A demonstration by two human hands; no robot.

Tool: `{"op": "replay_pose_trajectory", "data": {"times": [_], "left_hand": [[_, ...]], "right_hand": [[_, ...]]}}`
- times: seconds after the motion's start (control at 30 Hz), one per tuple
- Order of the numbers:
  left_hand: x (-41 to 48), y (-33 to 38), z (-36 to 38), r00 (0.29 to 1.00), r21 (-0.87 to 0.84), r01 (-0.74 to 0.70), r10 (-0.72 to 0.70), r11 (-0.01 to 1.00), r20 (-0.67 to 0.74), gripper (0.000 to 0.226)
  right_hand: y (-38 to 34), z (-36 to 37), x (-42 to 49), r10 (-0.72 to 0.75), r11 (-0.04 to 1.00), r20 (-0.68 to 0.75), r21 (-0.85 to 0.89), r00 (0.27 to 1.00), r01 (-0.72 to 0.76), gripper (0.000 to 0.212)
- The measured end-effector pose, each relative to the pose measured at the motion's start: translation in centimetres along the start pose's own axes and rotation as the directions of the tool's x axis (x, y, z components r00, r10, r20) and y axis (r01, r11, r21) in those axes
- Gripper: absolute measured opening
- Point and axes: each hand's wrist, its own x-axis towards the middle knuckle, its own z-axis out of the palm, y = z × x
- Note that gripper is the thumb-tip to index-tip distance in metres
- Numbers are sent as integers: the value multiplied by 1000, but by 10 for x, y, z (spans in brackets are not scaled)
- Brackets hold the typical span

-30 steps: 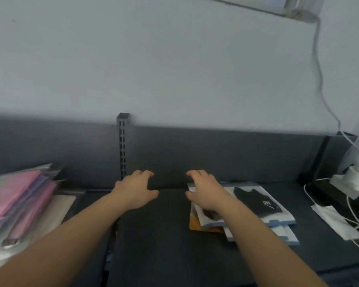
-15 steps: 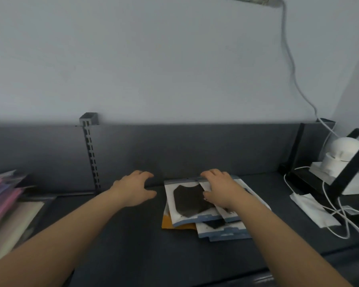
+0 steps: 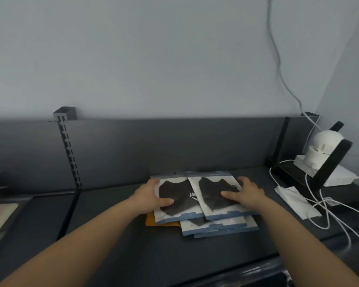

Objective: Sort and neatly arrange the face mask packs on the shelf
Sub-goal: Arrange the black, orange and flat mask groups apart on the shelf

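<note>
While the stack point(image 3: 216, 227) lies on the shelf point(image 3: 133, 255) to the right of the post point(image 3: 69, 154), I see the left hand point(image 3: 151, 196) grasping the left pack point(image 3: 178, 196) at its edge, thumb on top. The right hand point(image 3: 248, 193) grasps the right pack point(image 3: 207, 190) likewise; that pack overlaps the left pack atop the stack.
</note>
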Motion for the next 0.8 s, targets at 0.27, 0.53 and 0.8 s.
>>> {"op": "replay_pose_trajectory", "data": {"times": [0.27, 0.53, 0.8], "left_hand": [[3, -21, -21, 996, -360, 95, -89, 928, 33, 89], [-11, -41, -49, 989, -790, 144, -104, 596, 102, 36], [-26, -20, -14, 998, -781, 57, -11, 622, 64, 31]], "right_hand": [[23, -11, 2, 13, 792, -41, 610, 999, 15, 52], [3, -3, -10, -152, 422, 88, 907, 984, -16, 26], [-64, 43, -39, -349, 925, 109, 196, 931, 325, 40]]}}
